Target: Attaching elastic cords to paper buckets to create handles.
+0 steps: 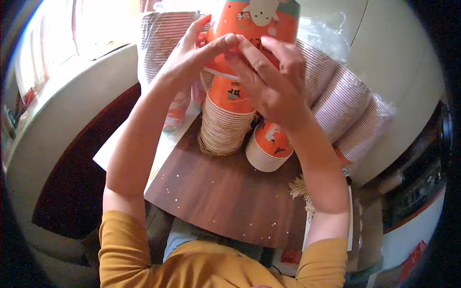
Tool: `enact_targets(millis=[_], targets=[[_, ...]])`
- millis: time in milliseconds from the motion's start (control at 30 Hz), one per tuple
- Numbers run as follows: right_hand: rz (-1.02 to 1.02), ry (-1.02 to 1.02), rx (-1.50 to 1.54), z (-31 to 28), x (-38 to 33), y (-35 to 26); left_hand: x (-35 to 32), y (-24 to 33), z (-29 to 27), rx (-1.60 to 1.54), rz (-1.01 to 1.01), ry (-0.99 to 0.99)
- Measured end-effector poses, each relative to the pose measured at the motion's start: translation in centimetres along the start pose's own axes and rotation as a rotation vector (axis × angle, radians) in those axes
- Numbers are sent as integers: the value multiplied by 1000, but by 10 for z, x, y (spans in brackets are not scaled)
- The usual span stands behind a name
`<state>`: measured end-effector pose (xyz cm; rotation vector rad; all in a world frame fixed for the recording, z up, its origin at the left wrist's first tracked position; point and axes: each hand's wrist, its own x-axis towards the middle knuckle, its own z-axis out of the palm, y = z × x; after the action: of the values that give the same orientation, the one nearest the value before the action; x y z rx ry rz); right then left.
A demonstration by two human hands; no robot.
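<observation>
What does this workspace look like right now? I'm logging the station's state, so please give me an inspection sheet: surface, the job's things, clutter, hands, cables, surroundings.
Surface: dark wood-grain tabletop, speckled with small bright flecks.
Job's things: orange paper cup held up near the camera; tall stack of orange cups and a short stack standing on the table.
Clutter: plastic-wrapped sleeves of cups lying at the far right; another wrapped sleeve at the back left; white sheet under the table's left edge; pale frayed fibres.
Hands: left hand and right hand both grip the raised cup's lower rim.
Cables: nothing seen.
Surroundings: white curved surface at left; mustard-yellow sleeves.
</observation>
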<state>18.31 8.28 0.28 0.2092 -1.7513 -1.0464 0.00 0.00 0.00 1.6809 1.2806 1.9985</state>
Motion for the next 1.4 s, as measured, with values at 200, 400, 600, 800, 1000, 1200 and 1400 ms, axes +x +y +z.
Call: enact_targets(millis=[200, 400, 600, 800, 1000, 1200, 1400], targets=[[164, -125, 402, 23, -20, 11, 31, -84, 2, -24, 266, -94], [632, -58, 263, 59, -51, 26, 41, -116, 17, 53, 171, -123], [546, -65, 669, 57, -36, 3, 29, -159, 6, 72, -58, -124], [617, -131, 179, 50, -52, 21, 0, -161, 1, 220, -388, 122], [833, -608, 391, 54, -79, 3, 5, -143, 34, 453, 23, 6], [967, -616, 529, 8, -90, 27, -32, -192, 26, 310, 177, 77], [932, -828, 270, -42, -174, 12, -100, -162, 48, 552, 356, 47]])
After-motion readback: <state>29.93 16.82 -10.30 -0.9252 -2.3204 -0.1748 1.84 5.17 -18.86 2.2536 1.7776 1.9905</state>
